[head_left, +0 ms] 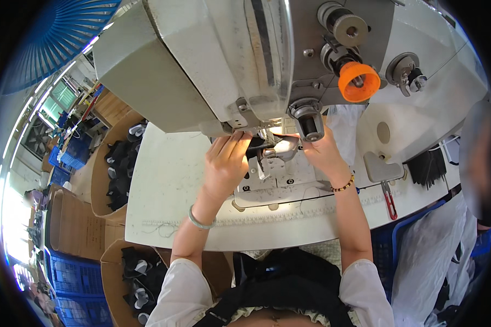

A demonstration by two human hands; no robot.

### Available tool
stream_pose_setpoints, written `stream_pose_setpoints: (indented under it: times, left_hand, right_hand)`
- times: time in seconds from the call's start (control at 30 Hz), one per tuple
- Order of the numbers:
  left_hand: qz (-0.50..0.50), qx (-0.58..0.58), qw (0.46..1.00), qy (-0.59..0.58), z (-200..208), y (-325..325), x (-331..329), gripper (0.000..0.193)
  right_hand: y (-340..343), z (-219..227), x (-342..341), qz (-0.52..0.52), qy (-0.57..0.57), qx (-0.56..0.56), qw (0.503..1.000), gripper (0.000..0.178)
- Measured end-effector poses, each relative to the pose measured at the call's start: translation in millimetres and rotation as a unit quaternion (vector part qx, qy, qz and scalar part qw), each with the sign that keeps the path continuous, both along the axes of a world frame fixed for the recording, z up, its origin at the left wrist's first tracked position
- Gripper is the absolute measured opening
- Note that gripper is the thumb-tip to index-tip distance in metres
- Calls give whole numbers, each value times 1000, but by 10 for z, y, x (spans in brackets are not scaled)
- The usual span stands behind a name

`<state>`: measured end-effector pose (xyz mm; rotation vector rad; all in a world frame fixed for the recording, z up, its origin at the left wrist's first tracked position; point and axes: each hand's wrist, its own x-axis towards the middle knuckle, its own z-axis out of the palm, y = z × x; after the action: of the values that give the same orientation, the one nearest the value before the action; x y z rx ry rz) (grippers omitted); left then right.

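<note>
A large pale sewing machine point(202, 60) stands in front of me, its lit needle area low in the middle. Beneath it lies a small black fabric piece point(255, 146), partly hidden by the machine's foot and metal parts. My left hand point(227, 162) is at the left side of this piece, fingers close together and closed on its edge. On the other side, my right hand point(325, 155) is closed at the piece's right end. A round metal knob hides part of its fingertips. A bracelet circles each wrist.
Red-handled thread snips point(389, 200) and a bundle of black strips point(426, 167) lie on the right of the white table point(169, 191). Cardboard boxes point(110, 264) of black pieces stand left. An orange cup-shaped part point(359, 82) juts from the machine. Blue crates point(76, 272) sit lower left.
</note>
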<state>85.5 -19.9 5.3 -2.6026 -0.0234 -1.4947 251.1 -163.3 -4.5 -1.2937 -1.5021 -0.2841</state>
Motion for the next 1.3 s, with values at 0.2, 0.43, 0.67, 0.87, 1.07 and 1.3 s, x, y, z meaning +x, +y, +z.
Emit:
stream_pose_setpoints:
  times: [0.2, 0.43, 0.67, 0.87, 1.07, 1.3]
  left_hand:
    - [-31, -43, 997, -50, -28, -24, 24, 37]
    - [-62, -14, 997, -32, -6, 4, 8, 31]
    - [-70, -11, 997, 15, 35, -100, -112, 28]
    - [-40, 55, 998, 7, 43, -85, -109, 31]
    - [-46, 60, 997, 27, 57, -73, -139, 33]
    - [-51, 133, 988, 66, 142, -112, -201, 30]
  right_hand:
    - [-108, 94, -8, 1, -8, -49, 999, 37]
    - [-157, 85, -47, -9, -49, -30, 998, 41]
    - [-212, 76, -43, -10, -53, -67, 996, 45]
    - [-271, 122, -139, -31, -48, -43, 997, 36]
    - [-272, 49, -134, -69, -105, -52, 991, 38]
    - [-323, 69, -90, -60, -134, -97, 984, 50]
